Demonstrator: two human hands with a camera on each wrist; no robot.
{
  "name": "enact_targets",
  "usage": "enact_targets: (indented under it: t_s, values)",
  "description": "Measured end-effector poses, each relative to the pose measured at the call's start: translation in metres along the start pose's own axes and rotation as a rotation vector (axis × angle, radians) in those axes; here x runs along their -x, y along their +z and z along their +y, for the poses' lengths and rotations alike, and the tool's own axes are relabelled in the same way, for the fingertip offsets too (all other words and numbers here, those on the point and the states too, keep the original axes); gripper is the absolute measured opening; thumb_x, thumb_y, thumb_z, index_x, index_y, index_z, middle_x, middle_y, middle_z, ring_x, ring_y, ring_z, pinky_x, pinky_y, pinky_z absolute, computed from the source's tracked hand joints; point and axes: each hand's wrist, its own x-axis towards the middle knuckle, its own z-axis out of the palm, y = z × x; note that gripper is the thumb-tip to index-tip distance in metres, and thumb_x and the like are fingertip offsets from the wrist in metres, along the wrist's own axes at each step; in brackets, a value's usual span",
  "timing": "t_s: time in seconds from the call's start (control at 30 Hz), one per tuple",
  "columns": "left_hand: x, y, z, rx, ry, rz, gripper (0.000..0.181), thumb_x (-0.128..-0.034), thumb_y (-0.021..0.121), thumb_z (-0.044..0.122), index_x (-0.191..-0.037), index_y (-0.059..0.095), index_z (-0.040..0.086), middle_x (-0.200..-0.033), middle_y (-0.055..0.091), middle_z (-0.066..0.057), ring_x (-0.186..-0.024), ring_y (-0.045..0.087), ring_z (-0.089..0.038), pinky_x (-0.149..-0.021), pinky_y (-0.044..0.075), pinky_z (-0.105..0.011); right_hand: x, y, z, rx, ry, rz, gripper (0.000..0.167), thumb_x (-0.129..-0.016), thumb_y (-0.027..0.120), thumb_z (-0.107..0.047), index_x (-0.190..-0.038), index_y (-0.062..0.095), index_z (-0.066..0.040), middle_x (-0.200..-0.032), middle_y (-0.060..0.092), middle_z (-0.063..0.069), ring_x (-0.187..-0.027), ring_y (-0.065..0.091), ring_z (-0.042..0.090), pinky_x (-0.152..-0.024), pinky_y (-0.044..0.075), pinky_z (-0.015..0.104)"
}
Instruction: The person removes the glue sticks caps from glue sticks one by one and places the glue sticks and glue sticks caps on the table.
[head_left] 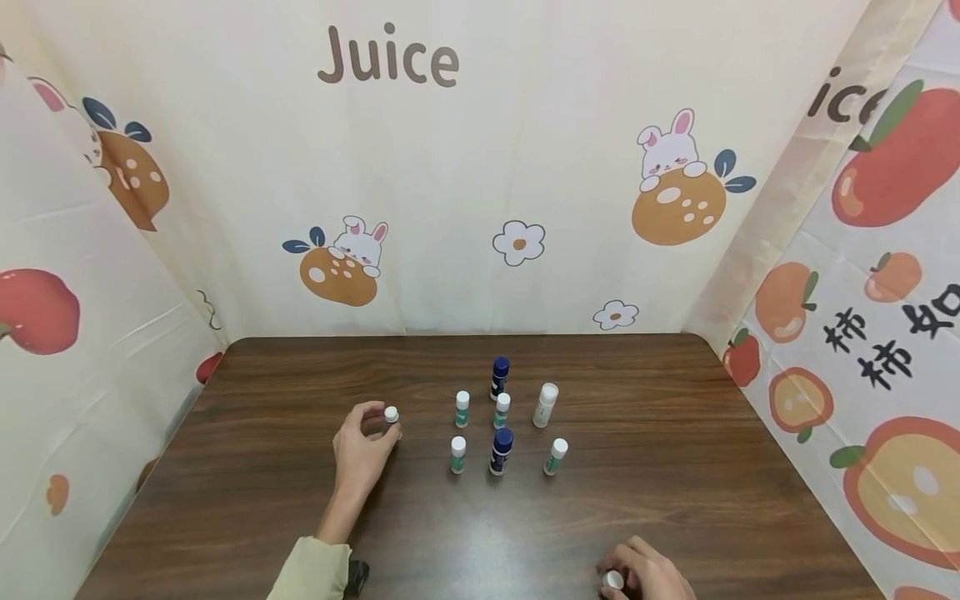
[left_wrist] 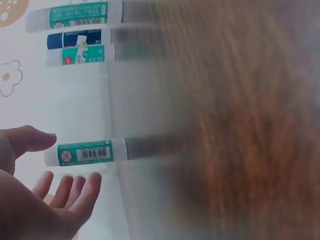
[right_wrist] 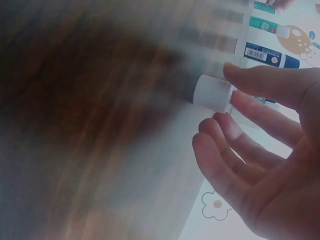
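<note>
Green-labelled tube [left_wrist: 87, 153]: stood upright on the desk [head_left: 225, 483], left of seven other tubes [head_left: 501, 452].
Left grip [head_left: 362, 452]: loosely spread around the tube, unclosed.
Loose white cap [right_wrist: 210, 93]: sat near the front, well apart from the tubes.
Right grip [head_left: 651, 575]: appeared to pinch the cap.
Handling: even, level finger pressure probably suited the narrow tube, which could tip.

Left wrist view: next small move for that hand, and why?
Probably bring the thumb and fingers of the left hand together on the green-labelled stick: it stands upright between them, and a gap shows between fingers and stick.
</note>
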Motion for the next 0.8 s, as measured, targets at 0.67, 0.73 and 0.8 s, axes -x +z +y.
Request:
enact_targets:
  t_s: [0.67, 0.73, 0.8]
  values:
    - [0.032, -0.003, 0.020, 0.154, 0.076, -0.003, 0.039, -0.0714, 0.073, -0.008, -0.107, 0.059, 0.000, -0.102, 0.063, -0.015, -0.094, 0.061, -0.031, -0.071, 0.055, -0.025, -0.004, -0.006, -0.015, 0.020, -0.054, 0.402, 0.037, -0.058, 0.085, -0.003, -0.087, 0.067, -0.018, -0.081, 0.051, -0.013, -0.061, 0.041, 0.000, -0.047, 0.034, 0.019]
    - [0.035, -0.002, 0.024, 0.184, 0.079, -0.012, 0.039, -0.0712, 0.073, -0.009, -0.106, 0.060, 0.000, -0.102, 0.063, -0.013, -0.093, 0.062, -0.028, -0.071, 0.054, -0.025, -0.005, -0.007, -0.016, 0.021, -0.123, 0.460, 0.040, -0.056, 0.085, 0.000, -0.087, 0.067, -0.017, -0.079, 0.050, -0.012, -0.059, 0.040, 0.000, -0.045, 0.033, 0.019]
    - [0.040, -0.002, 0.032, 0.214, 0.081, -0.021, 0.038, -0.0708, 0.073, -0.011, -0.105, 0.060, 0.000, -0.101, 0.063, -0.012, -0.092, 0.061, -0.027, -0.071, 0.055, -0.027, -0.007, -0.009, -0.017, 0.024, -0.175, 0.487, 0.042, -0.055, 0.085, 0.001, -0.088, 0.066, -0.016, -0.080, 0.050, -0.012, -0.057, 0.039, -0.001, -0.044, 0.033, 0.018]
